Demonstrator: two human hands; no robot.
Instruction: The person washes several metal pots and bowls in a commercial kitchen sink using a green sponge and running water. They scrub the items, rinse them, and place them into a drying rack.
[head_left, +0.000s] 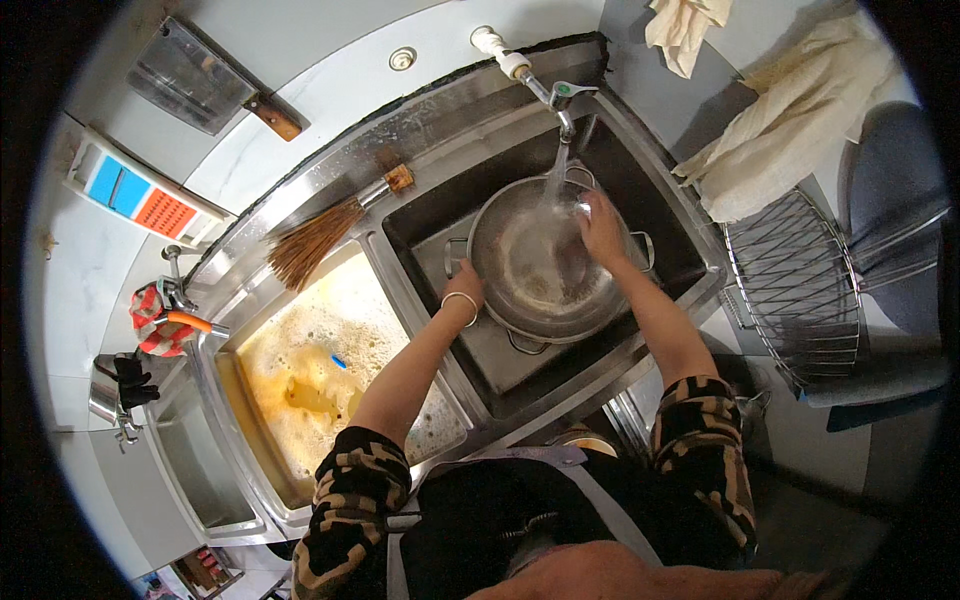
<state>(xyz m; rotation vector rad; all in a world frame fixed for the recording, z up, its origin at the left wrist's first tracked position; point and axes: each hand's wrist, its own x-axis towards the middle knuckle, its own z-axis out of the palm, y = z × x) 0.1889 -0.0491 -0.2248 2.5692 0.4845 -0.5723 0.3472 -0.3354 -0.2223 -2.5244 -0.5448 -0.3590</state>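
A wide round metal pot sits in the dark right-hand sink basin. Loop handles stick out around it, so a second vessel may lie beneath; I cannot tell. My left hand, with a bangle at the wrist, grips the pot's left side by a loop handle. Over the pot's far right inner side is my right hand, blurred; something shiny shows at its fingertips, perhaps only wet metal or a scrubber. Water runs from the tap into the pot, close beside that hand.
A stick brush lies on the sink ledge. The middle basin holds foamy brownish water with a small blue object. A cleaver and a grater are at the wall. On the right are a wire rack and cloths.
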